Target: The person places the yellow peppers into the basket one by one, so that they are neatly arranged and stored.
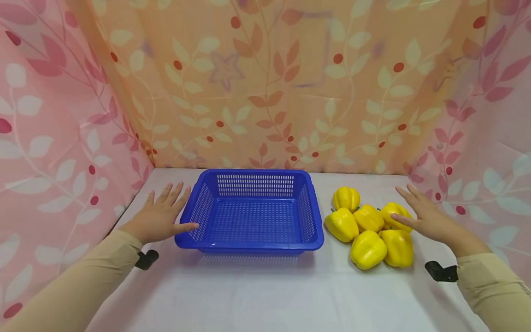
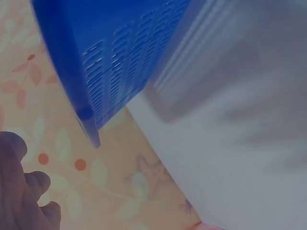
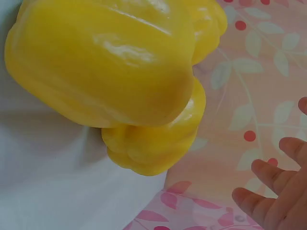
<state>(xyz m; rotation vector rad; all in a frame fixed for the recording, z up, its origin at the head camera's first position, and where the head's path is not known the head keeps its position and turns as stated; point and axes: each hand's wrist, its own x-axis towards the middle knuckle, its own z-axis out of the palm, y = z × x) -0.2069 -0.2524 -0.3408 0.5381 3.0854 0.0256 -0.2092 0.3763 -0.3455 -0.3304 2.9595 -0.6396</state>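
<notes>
A blue plastic basket (image 1: 257,245) with slotted walls stands on the white table, nothing inside it. My left hand (image 1: 159,216) is spread at its left side, the thumb overlapping the rim in the head view. In the left wrist view the basket's slotted wall (image 2: 115,72) fills the top, with fingertips (image 2: 38,184) at the lower left. Several yellow bell peppers (image 1: 368,249) lie grouped to the right of the basket. Beside them my right hand (image 1: 431,219) is spread, its thumb overlapping the rearmost right pepper (image 1: 394,213). The right wrist view shows a large pepper (image 3: 100,62) close up.
Floral cloth (image 1: 269,92) hangs behind the table, and pink floral cloth encloses the left (image 1: 62,138) and right (image 1: 489,138) sides. White cloth (image 1: 249,295) covers the table in front of the basket. A black wrist camera mount (image 1: 441,272) sits below the right sleeve.
</notes>
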